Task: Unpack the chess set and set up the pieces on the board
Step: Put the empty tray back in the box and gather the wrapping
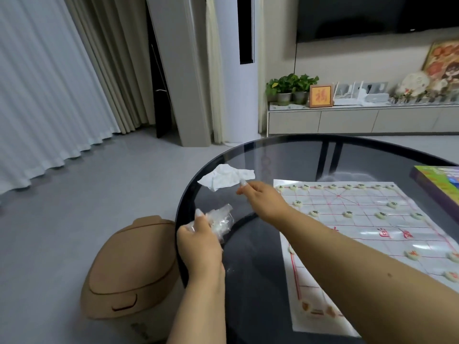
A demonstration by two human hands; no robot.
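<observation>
Now clearing the wrappings: the pieces look set up already.

At frame centre the right hand [258, 198] pinches a crumpled white tissue [224, 179] above the round glass desk [273, 150], while the left hand [198, 240], lower centre, grips a clear plastic bag [222, 220] at the desk's edge. The chess pieces [349, 214] sit on the board sheet [367, 234] at right. Next, I judge, both scraps belong in the tan bin [131, 266] at lower left, whose lid appears closed.
</observation>
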